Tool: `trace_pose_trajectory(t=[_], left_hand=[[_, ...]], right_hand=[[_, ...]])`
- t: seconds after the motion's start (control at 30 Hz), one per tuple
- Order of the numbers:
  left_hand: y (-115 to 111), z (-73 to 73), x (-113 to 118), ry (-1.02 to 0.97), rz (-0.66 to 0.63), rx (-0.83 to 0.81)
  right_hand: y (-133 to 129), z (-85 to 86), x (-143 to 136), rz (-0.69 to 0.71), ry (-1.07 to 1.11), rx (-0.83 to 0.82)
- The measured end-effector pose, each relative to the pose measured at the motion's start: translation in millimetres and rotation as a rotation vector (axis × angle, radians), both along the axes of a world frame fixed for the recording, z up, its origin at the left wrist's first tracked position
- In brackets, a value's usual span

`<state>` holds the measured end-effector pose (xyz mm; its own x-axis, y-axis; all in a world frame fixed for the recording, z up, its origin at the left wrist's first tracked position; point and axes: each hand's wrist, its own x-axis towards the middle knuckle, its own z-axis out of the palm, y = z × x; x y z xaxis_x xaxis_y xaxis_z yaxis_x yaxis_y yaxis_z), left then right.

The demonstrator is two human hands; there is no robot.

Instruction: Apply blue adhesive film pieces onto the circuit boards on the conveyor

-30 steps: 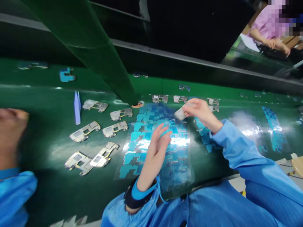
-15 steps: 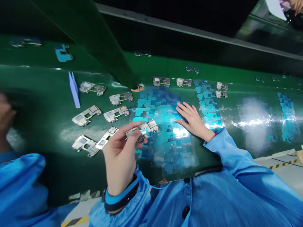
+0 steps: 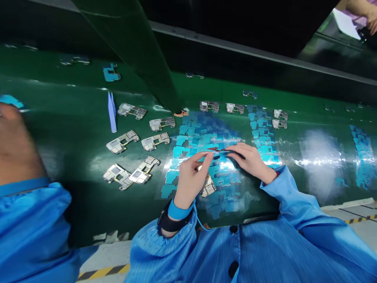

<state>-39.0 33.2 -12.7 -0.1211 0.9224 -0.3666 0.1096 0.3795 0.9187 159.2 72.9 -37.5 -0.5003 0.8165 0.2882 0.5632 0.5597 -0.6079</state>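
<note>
Between my two hands is a thin flat piece [image 3: 219, 151], seen nearly edge-on. My left hand [image 3: 193, 177] pinches its left end, while the fingers of my right hand [image 3: 247, 157] close on its right end. Just below my left fingers shows a circuit board [image 3: 208, 188], its upper part hidden; whether it rests on the film or hangs from the hand, I cannot tell. Underneath spread clear sheets with many blue film pieces [image 3: 182, 151]. Several grey circuit boards [image 3: 156, 141] lie to the left.
Purple tweezers [image 3: 112, 112] lie at the upper left. A dark green post [image 3: 147, 59] slants down to the bench behind the sheets. Another person's arm in a blue sleeve [image 3: 32, 224] is at the left edge. More blue film [image 3: 263, 133] lies on the right.
My left hand has moved right to meet my right hand, whose fingers have closed from a flat spread. The view has shifted, and the other person's arm reaches farther in at left.
</note>
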Motion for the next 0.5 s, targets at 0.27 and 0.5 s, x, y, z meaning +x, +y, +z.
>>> trace_pose_trajectory(t=[0.27, 0.5], left_hand=[[4.2, -11.7, -2.5, -0.075, 0.021, -0.021], [5.6, -14.6, -1.1, -0.114, 0.018, -0.069]], right_hand=[[-10.4, -11.0, 0.6, -0.075, 0.056, 0.222], [-17.6, -0.6, -4.9, -0.087, 0.217, 0.091]])
